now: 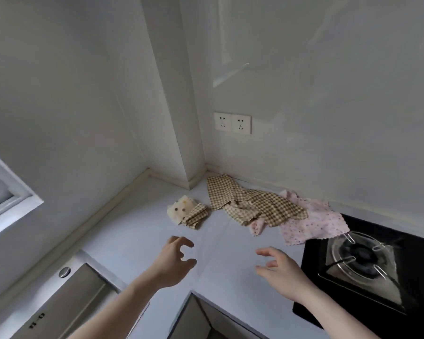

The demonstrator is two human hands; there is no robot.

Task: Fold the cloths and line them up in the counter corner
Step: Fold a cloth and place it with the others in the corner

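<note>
A crumpled brown-checked cloth sprawls near the counter corner. It partly covers a pink flowered cloth that reaches the hob's edge. To their left lies a small bundle: a cream dotted cloth with a small checked cloth against it. My left hand hovers over the white counter in front of the bundle, fingers loosely curled, holding nothing. My right hand hovers in front of the checked cloth, also holding nothing.
A black gas hob with a metal burner fills the right side. A steel sink sits at lower left. Two wall sockets are above the corner, beside a wall column.
</note>
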